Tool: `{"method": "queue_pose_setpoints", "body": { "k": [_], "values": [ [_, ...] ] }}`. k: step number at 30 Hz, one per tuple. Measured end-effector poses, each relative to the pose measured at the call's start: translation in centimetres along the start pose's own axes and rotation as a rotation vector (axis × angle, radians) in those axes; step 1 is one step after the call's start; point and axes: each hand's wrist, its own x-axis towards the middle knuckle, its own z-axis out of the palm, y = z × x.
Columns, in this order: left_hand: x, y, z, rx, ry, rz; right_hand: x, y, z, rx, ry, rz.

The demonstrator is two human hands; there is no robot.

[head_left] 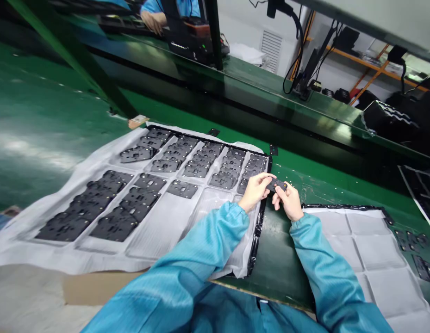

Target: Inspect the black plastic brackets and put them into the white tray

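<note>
A small black perforated plate (276,185) is held between both hands, above the strip of green tabletop (279,259) that separates 2 white compartmented trays. Its long axis slants from upper left to lower right, running across from 1 hand to the other. The left hand (257,190) has its fingers closed on the left end; the right hand (288,201) pinches the right end between thumb and fingers.

The left hand is nearer the loaded tray (155,226), just beside that tray's right edge, where black plates (182,188) lie in overlapping columns. The right hand is nearer the right-side tray (384,254), which begins just beyond its wrist.

The fingers cover both ends of the held plate, so its outline and the faces turned away cannot be made out. The left forearm hides part of the loaded tray's near compartments. The right-side tray runs out of view at the bottom, and some loose black parts (411,240) beside it are cut off at the right edge.
</note>
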Motion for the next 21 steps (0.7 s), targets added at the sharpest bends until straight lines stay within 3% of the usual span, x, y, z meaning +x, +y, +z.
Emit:
{"method": "queue_pose_setpoints", "body": {
  "k": [8, 15, 21],
  "values": [
    [-0.01, 0.1, -0.03, -0.01, 0.028, -0.006, -0.07, -0.17, 0.04, -0.018, -0.005, -0.01],
    [-0.2, 0.34, -0.4, -0.047, -0.07, -0.031, -0.1, -0.28, 0.01, -0.04, 0.013, -0.031],
    [-0.08, 0.14, -0.16, 0.028, 0.019, 0.031, -0.14, -0.12, 0.08, -0.094, 0.023, -0.046]
  ]
}}
